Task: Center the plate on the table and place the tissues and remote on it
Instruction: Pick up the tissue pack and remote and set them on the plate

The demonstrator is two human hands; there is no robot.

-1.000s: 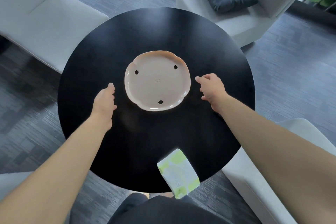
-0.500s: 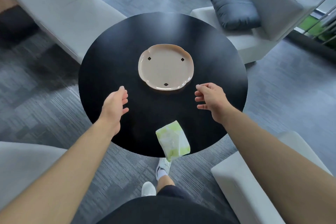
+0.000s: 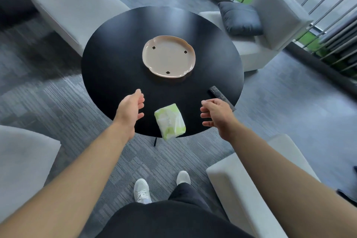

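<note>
Tissues [image 3: 170, 120] lie at the near edge of the round black table [image 3: 116, 67], and one end of the pack hangs a little over that edge. I see the pack right between my two hands. My left hand [image 3: 130, 109] is just beside it on one side and my right hand [image 3: 217, 115] is just beside it on the other. Both hands are open with the fingers spread, and they hold nothing. The pack's long side runs from the edge toward the plate [image 3: 168, 56], tipped a bit. The plate sits near the middle of the table, past the pack. The remote [image 3: 221, 97] lies by the right edge, just behind my right hand, so that hand is nearer to it. I think the pack comes next, and either hand could take it.
</note>
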